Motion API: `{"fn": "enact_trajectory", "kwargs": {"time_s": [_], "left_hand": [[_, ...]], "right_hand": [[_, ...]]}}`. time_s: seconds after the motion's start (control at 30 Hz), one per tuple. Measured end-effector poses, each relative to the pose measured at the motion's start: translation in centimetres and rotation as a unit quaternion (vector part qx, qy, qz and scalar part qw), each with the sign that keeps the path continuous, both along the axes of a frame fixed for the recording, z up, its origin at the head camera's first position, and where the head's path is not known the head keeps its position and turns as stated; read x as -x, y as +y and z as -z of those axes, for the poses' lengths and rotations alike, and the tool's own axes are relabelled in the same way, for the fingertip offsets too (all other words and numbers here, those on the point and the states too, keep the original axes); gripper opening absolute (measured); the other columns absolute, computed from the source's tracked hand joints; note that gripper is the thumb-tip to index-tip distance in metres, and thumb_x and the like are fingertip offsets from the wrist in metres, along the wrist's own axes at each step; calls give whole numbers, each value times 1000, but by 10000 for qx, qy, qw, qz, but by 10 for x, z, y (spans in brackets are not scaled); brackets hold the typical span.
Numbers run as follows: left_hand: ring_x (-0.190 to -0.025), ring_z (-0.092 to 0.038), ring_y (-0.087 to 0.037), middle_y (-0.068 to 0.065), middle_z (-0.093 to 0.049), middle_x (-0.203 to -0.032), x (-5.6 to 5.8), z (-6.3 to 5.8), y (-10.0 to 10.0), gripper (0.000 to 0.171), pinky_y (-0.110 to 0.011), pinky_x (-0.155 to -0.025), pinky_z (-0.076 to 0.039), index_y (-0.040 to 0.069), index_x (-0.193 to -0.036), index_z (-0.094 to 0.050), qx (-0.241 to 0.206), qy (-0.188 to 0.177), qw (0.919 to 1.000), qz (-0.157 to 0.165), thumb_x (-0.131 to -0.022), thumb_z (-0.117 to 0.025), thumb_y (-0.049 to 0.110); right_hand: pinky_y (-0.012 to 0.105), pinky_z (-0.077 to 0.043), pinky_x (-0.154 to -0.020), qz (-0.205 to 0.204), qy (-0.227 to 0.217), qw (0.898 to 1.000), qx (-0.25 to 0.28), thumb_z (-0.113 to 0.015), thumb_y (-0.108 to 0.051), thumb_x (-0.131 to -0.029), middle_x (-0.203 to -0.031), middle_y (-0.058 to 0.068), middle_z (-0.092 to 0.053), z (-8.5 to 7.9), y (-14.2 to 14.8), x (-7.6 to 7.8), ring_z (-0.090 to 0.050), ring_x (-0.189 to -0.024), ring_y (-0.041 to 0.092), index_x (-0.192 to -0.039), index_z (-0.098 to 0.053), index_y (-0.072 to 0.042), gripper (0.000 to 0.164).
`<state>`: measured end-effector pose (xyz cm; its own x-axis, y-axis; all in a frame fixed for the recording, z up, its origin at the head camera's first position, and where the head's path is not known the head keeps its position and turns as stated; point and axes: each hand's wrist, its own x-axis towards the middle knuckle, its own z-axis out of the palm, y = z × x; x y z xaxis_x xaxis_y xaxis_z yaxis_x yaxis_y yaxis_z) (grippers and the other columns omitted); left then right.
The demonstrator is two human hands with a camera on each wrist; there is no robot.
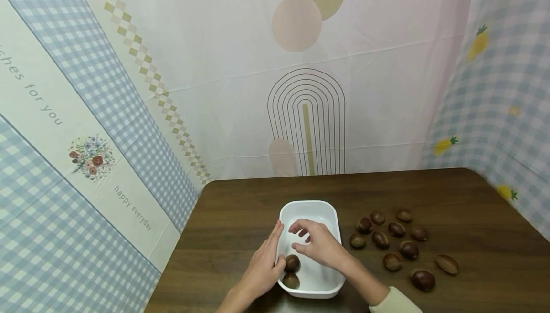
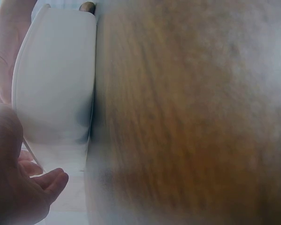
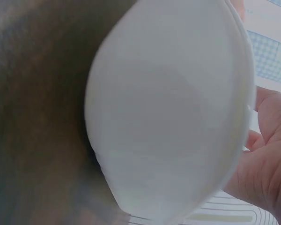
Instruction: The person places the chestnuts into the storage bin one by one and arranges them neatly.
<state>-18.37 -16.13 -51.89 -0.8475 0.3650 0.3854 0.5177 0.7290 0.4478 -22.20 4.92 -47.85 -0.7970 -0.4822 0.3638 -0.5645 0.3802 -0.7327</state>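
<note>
A white rectangular dish stands on the table. Two brown chestnuts lie inside at its near left corner. At the dish's left side, my left hand has its thumb over the rim and its fingers along the outer wall. The left wrist view shows that hand against the dish wall. My right hand hovers over the dish, fingers bent and thumb apart, with nothing between them. In the right wrist view, the dish wall partly hides this hand.
Several loose chestnuts are spread on the brown wooden table, right of the dish. A patterned cloth hangs behind the table. Checked cloths hang at both sides.
</note>
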Motion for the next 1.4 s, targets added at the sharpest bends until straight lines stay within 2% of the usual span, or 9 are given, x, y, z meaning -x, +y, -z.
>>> {"fn": "enact_trajectory", "kwargs": {"time_s": [0.2, 0.37, 0.57, 0.67, 0.93, 1.17, 1.4], "left_hand": [[-147, -48, -33, -18, -36, -169, 0, 0, 0, 76, -53, -111, -47, -2, -162, -37, -14, -226, 9997, -40, -90, -60, 6], [-148, -47, -32, -16, -36, -170, 0, 0, -1, 76, -52, -112, -46, -1, -162, -38, 5, -276, 9996, -68, -90, -61, 7], [-148, -46, -32, -16, -35, -170, 0, 0, 0, 76, -53, -112, -46, -1, -162, -37, 3, -339, 9994, -80, -90, -60, 6], [-149, -46, -32, -16, -35, -170, -1, -1, 0, 76, -53, -111, -46, -1, -162, -37, 14, -337, 9994, -76, -90, -60, 6], [-149, -45, -32, -17, -34, -170, -1, 0, 0, 76, -52, -111, -47, -2, -162, -37, 45, -254, 9996, -71, -89, -60, 6], [-147, -47, -32, -17, -36, -170, -1, 0, 0, 76, -54, -108, -49, -2, -161, -38, 28, -194, 9998, -87, -89, -60, 5], [-148, -47, -32, -16, -35, -170, -1, 1, 0, 76, -53, -109, -48, -2, -161, -38, 30, -233, 9997, -79, -89, -60, 5]], "right_hand": [[45, -61, -81, 221, -108, 9997, 38, -80, -7, -90, -108, 7, -74, -11, 10, 4, -71, -96, 31, -112, -73, -7, 23], [44, -61, -81, 442, -82, 9990, 52, -81, -6, -89, -107, 6, -74, -18, 22, 8, -70, -95, 25, -112, -73, -7, 23], [50, -60, -84, 675, -220, 9974, 122, -80, -3, -91, -111, 9, -74, -25, 39, 12, -70, -100, 36, -115, -72, -3, 25], [48, -60, -84, 829, -271, 9961, 140, -80, -4, -92, -113, 9, -74, -27, 50, 14, -70, -101, 35, -116, -73, -5, 25], [29, -58, -79, 1259, -446, 9909, 143, -78, -6, -94, -111, 10, -74, -25, 84, 20, -69, -97, 23, -117, -73, -7, 24], [29, -58, -82, 1380, -463, 9890, 268, -77, -10, -96, -115, 12, -74, -18, 108, 20, -70, -102, 22, -118, -72, -5, 23], [29, -57, -82, 1596, -683, 9846, 180, -77, -14, -97, -111, 8, -75, -6, 124, 20, -69, -99, 21, -119, -72, -7, 23]]}}
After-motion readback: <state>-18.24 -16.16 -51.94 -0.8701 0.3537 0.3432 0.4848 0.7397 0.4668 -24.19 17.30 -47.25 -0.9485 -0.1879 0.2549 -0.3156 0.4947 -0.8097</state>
